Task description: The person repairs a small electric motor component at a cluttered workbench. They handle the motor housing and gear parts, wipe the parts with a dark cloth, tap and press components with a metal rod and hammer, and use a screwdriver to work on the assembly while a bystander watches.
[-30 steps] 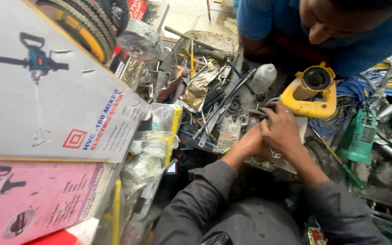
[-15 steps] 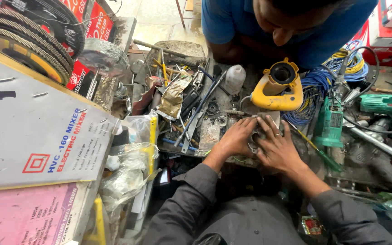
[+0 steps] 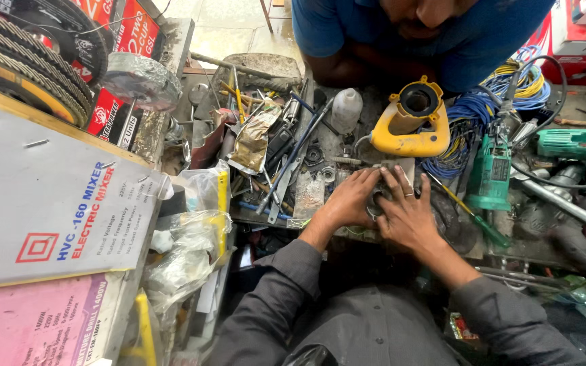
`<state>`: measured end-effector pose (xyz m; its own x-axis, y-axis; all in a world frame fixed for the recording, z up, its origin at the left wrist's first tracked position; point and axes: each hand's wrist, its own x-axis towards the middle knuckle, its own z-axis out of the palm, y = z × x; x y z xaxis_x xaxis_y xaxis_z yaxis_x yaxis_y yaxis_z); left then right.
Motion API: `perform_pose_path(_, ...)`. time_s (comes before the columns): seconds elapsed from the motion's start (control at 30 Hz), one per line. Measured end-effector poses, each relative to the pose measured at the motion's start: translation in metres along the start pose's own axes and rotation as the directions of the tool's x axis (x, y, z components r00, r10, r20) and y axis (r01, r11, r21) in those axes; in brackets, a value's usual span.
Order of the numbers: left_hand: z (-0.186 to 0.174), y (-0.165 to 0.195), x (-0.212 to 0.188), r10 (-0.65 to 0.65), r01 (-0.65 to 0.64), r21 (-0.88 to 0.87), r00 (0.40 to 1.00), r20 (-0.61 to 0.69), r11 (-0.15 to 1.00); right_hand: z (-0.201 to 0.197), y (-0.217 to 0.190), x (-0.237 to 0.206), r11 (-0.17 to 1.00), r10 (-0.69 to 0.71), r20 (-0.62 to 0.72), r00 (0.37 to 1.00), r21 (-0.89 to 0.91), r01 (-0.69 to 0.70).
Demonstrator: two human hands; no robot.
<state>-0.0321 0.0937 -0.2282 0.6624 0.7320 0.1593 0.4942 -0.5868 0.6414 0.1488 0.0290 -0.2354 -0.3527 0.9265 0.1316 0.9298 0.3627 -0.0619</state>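
Two hands (image 3: 382,207), one yellow tool housing (image 3: 412,122), one white bottle (image 3: 346,110), two green power tools (image 3: 491,173), two printed cartons (image 3: 55,210)

A grey cardboard carton (image 3: 49,203) with red and blue print fills the left of the frame. A pink carton (image 3: 32,325) lies below it, lower left. Red-and-black boxes (image 3: 120,68) stand upper left. A red-and-white box (image 3: 581,27) sits upper right.

Hands: left hand (image 3: 350,200) and right hand (image 3: 408,215) pressed together over a small metal part (image 3: 377,201), mostly hidden.
Far: yellow tool housing (image 3: 412,125), white bottle (image 3: 346,110).
Left: cardboard boxes (image 3: 49,210).
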Motion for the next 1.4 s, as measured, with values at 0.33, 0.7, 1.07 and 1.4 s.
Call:
perform_pose_path(0.33,0.002,-0.003,0.0,0.008,-0.008,0.002,1.0,0.001,1.0,-0.002,0.018,0.003,0.991,-0.116,-0.031,0.993,0.057,0.118)
perform_pose_path(0.7,0.0,-0.002,0.0,0.016,-0.017,0.014,1.0,0.007,1.0,-0.006,0.017,-0.002,0.991,-0.102,-0.043,0.994,0.079,0.105)
perform_pose_path(1.07,-0.003,0.003,0.001,-0.048,0.046,0.04,0.997,0.062,0.998,-0.013,0.02,0.0,0.989,-0.148,0.017,0.989,0.018,0.147)
perform_pose_path(1.4,-0.002,0.0,-0.001,-0.002,0.002,-0.003,1.0,0.016,1.0,-0.008,0.011,0.003,0.987,-0.127,-0.001,0.992,-0.097,0.126)
